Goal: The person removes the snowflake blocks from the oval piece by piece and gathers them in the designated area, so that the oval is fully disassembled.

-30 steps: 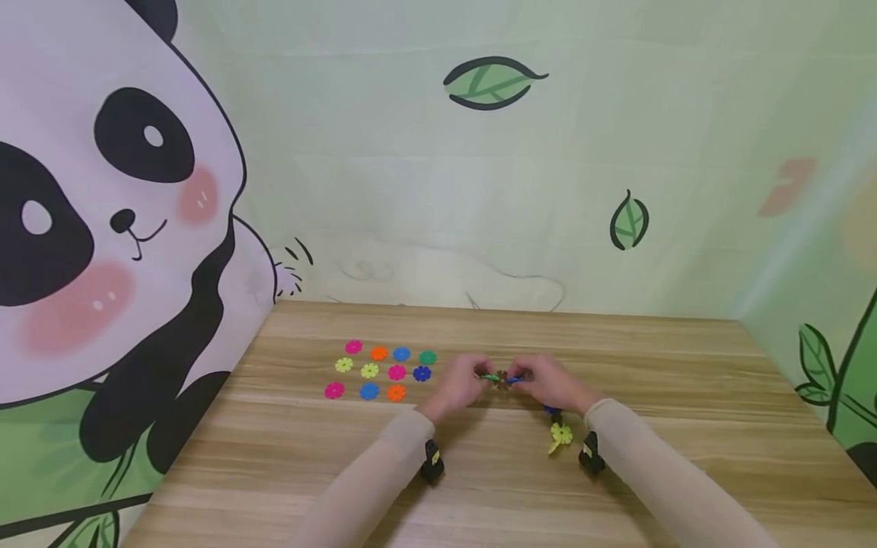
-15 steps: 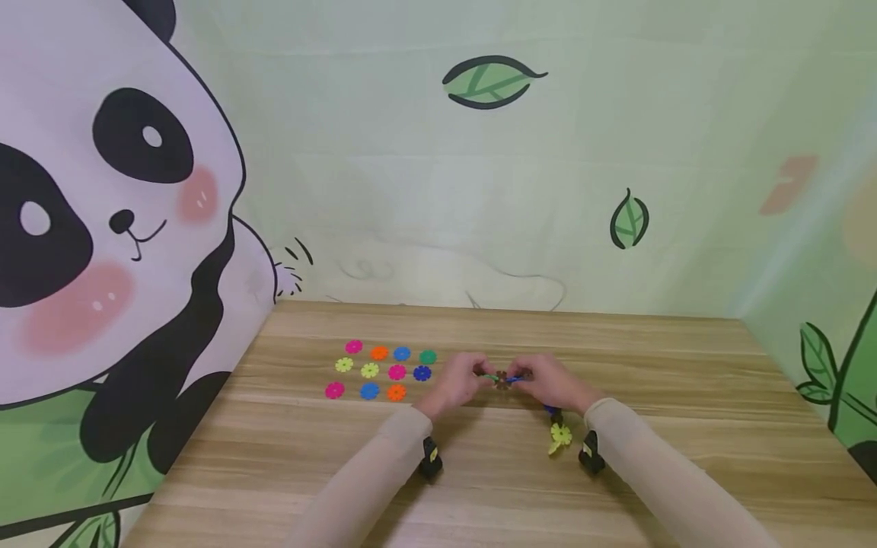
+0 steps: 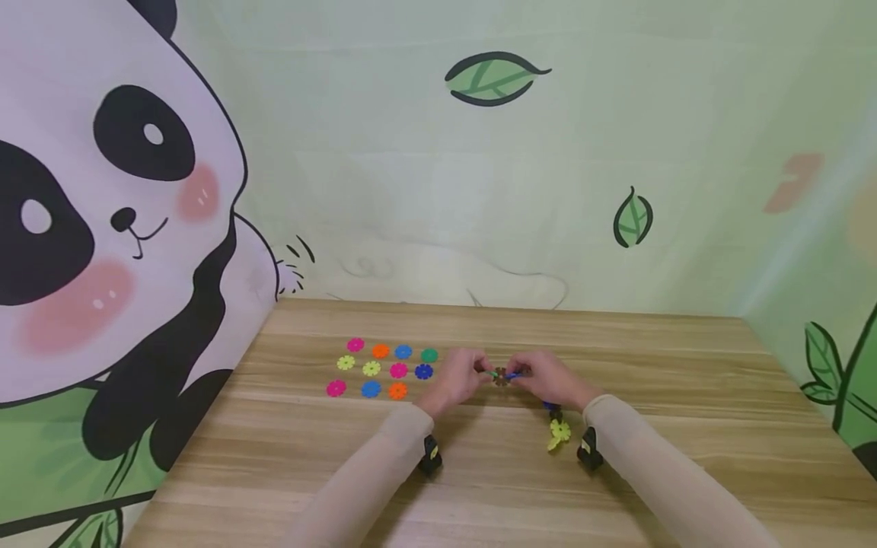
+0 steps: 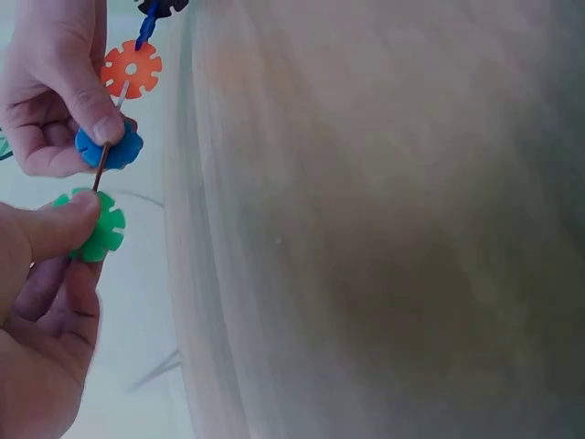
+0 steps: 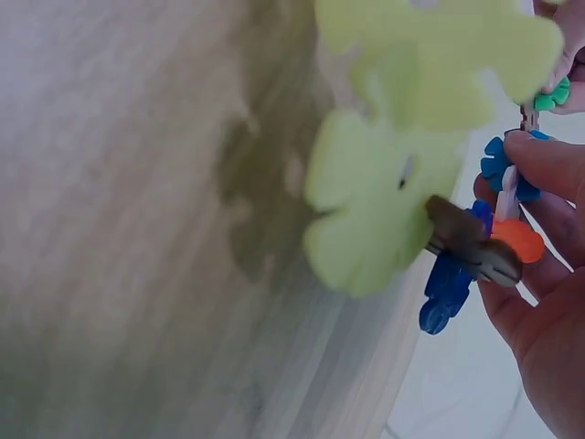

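Note:
Thumb and fingers of my left hand (image 3: 460, 380) pinch a green snowflake disc (image 4: 110, 229). My right hand (image 3: 550, 379) pinches a blue snowflake disc (image 4: 123, 151). A brown disc (image 3: 501, 376), edge-on in the left wrist view, spans the gap and meets both. From the blue one a chain trails off past the right palm: a whitish piece (image 5: 508, 197), an orange disc (image 5: 519, 240), a dark blue one (image 5: 448, 288), a dark brown one (image 5: 466, 242) and yellow-green discs (image 5: 379, 215) at the tail. In the head view the right hand hides part of this chain.
Loose snowflake discs lie flat in rows left of the hands on the wooden table (image 3: 274, 472), among them a pink disc (image 3: 336, 388), an orange disc (image 3: 398, 390) and a dark blue disc (image 3: 424, 371). A panda-print wall cloth (image 3: 384, 167) rises behind the table.
Both hands keep their grips and stay nearly in place, with only slight shifts at the brown disc. The head view has tilted a little; the loose discs lie as before.

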The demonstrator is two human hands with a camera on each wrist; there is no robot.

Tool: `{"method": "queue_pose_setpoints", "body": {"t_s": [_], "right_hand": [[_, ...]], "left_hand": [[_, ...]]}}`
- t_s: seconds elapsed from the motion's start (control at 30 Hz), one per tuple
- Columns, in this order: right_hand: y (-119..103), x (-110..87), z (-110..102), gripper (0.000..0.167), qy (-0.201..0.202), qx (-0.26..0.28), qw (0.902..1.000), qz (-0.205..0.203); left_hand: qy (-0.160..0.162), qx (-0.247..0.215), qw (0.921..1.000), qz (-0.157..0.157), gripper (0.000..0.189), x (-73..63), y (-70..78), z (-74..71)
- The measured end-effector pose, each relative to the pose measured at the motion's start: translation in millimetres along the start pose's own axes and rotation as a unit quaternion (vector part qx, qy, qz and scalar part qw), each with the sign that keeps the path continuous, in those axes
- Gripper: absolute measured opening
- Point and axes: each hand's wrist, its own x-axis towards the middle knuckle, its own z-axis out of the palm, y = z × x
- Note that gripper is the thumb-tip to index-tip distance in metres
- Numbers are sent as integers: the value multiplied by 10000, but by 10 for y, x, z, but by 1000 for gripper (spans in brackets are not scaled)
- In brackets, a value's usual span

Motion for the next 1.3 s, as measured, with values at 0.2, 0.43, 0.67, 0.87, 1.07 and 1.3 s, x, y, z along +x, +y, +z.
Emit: {"method": "queue_pose_setpoints", "body": {"t_s": [0.2,0.43,0.67,0.87,1.07,1.3], "right_hand": [[-3,12,-6,11,-12,-52,9999,-97],[3,22,-2,10,-21,-87,9999,-140],[-8,33,10,9,9,-217,9995,-218],[-2,30,6,7,40,-173,9996,-196],[29,13,-14,8,115,-192,9997,-121],[45,-7,-24,7,63,-150,9999,-57]], "left_hand": [[-304,-36,9994,183,13,5,-19,-32],[-358,145,9991,175,10,5,-19,-63],[-203,428,9983,330,7,-3,12,-91],[-143,519,9980,335,10,-30,23,-104],[-194,489,9983,267,11,-41,-8,-121],[-240,703,9970,232,7,-80,-98,-198]]}}
